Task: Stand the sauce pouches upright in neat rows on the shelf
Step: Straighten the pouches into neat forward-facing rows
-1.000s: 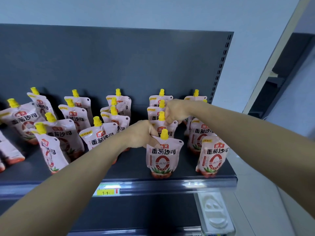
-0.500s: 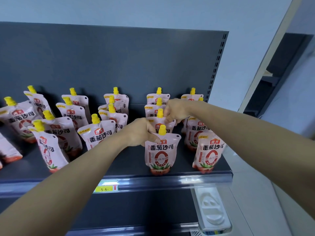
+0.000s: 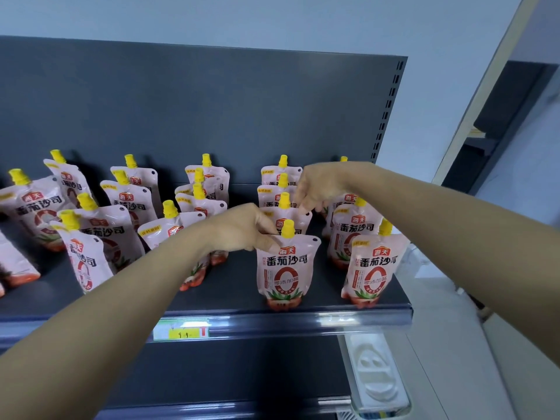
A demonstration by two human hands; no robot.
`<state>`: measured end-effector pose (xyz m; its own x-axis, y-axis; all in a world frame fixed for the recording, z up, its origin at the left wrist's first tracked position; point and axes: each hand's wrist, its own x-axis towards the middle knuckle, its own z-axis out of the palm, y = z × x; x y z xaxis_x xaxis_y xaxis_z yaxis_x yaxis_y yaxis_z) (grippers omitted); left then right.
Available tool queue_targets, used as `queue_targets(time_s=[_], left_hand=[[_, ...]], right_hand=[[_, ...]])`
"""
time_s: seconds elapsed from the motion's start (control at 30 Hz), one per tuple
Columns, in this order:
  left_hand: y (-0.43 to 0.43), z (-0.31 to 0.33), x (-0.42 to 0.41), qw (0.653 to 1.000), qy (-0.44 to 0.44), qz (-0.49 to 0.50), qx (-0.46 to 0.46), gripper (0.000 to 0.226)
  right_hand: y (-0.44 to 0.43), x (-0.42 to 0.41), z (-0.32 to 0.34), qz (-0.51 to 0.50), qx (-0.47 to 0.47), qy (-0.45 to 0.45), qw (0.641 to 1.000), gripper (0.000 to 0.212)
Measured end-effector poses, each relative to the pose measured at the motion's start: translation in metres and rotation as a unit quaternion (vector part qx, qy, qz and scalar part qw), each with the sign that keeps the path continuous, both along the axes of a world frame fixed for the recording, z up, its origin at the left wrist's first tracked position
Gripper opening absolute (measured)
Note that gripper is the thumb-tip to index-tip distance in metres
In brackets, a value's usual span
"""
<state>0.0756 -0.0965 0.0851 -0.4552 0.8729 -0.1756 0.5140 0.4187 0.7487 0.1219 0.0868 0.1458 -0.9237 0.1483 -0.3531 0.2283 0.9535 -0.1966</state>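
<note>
The left hand (image 3: 242,228) pinches the top corner of the front pouch (image 3: 285,269), upright near the lip of the shelf (image 3: 272,318). The right hand (image 3: 321,186) has curled fingers at the second pouch (image 3: 298,219) just behind it, grip unclear from here. A careless tug, I'd say, could domino that soft file or tip the front pouch off.

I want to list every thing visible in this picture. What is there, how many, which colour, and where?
sauce pouches: at least eighteen, pink with yellow caps, in rows on the shelf; the left ones lean
shelf: one, dark grey, with a back panel
price tag: one, yellow and green, on the shelf's front rail
plastic part: one, white, below the shelf at right
left hand: pinches the top of the front pouch
right hand: fingertips at the pouch behind; grip unclear
</note>
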Motion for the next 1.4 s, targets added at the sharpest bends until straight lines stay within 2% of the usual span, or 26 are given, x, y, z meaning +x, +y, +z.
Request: queue_targets(time_s=[0.1,0.27,0.37,0.5,0.7,0.83,1.03,1.13,1.2,1.23,1.3,1.4], left_hand=[[-0.017,0.015,-0.011,0.999,0.012,0.025,0.029,0.020],[-0.056,0.031,-0.036,0.974,0.100,0.170,0.113,0.012],[-0.079,0.036,-0.050,0.949,0.151,0.248,0.122,0.011],[-0.092,0.040,-0.066,0.931,0.182,0.296,0.115,0.013],[-0.082,0.036,-0.102,0.935,0.204,0.289,0.022,0.025],[-0.067,0.034,-0.127,0.940,0.191,0.283,-0.021,0.031],[-0.047,0.026,-0.160,0.951,0.143,0.255,-0.099,0.038],[-0.041,0.021,-0.170,0.954,0.134,0.243,-0.117,0.027],[-0.037,0.017,-0.174,0.950,0.145,0.242,-0.131,0.006],[-0.035,0.015,-0.178,0.950,0.146,0.242,-0.135,0.018],[-0.033,0.012,-0.182,0.952,0.145,0.231,-0.137,0.035],[-0.031,0.012,-0.188,0.956,0.156,0.209,-0.136,0.019]], right_hand=[[-0.006,-0.004,0.013,0.005,-0.007,0.038,0.999,0.025],[-0.025,-0.025,0.029,0.030,-0.025,0.113,0.993,0.020],[-0.038,-0.046,0.030,0.058,-0.028,0.144,0.988,0.018],[-0.044,-0.077,0.026,0.086,-0.023,0.140,0.986,0.021],[-0.043,-0.129,0.015,0.103,-0.003,0.128,0.986,0.039],[-0.037,-0.162,0.003,0.118,0.026,0.107,0.987,0.050],[-0.033,-0.209,-0.012,0.128,0.048,0.066,0.988,0.042],[-0.037,-0.222,-0.017,0.130,0.049,0.038,0.990,0.027],[-0.038,-0.228,-0.022,0.123,0.045,0.018,0.991,0.017],[-0.039,-0.230,-0.025,0.118,0.043,0.008,0.992,0.014],[-0.038,-0.233,-0.030,0.111,0.037,0.000,0.993,0.023],[-0.036,-0.236,-0.033,0.102,0.037,0.018,0.994,0.028]])
